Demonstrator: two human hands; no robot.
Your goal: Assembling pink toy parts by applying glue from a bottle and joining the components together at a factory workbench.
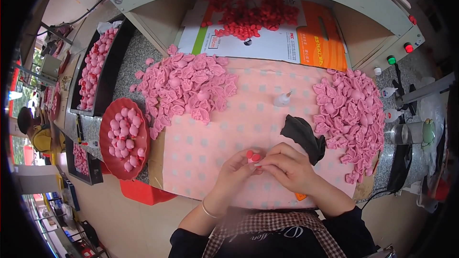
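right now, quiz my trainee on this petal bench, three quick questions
1. True or false: both hands pinch one small red piece.
2. Which side of the pink dotted cloth has the red round tray of pink balls? A left, B right.
3. What lies just beyond the right hand?

Key: 1 true. 2 A. 3 a black cloth, with the small white glue bottle farther up.

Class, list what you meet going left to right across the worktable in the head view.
Black tray → red plate → left petal pile → glue bottle → black cloth → right petal pile → green button
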